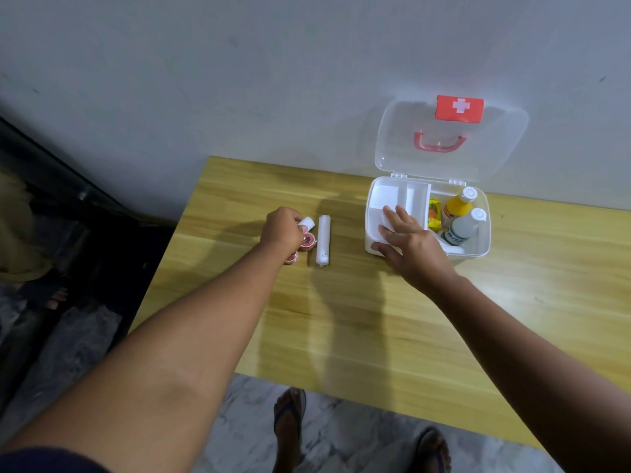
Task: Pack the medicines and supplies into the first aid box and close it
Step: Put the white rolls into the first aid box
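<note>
The white first aid box (481, 249) stands open at the table's back right, its clear lid (495, 148) leaning against the wall. Inside are a white inner tray (392, 196), a yellow bottle (456, 208), a white bottle (464, 228) and a small yellow packet (433, 216). My right hand (408, 244) rests on the box's front left corner, fingers spread over the tray, thumb on the outer wall. My left hand (281, 230) is closed on a small white roll (307, 222). Beside it lie a long white bandage roll (323, 240) and two small red tins (307, 241).
The wooden table (341, 319) ends at its left edge near my left forearm and at the front edge above my sandalled feet (290, 414). A grey wall stands right behind the box. Dark furniture and floor lie to the left.
</note>
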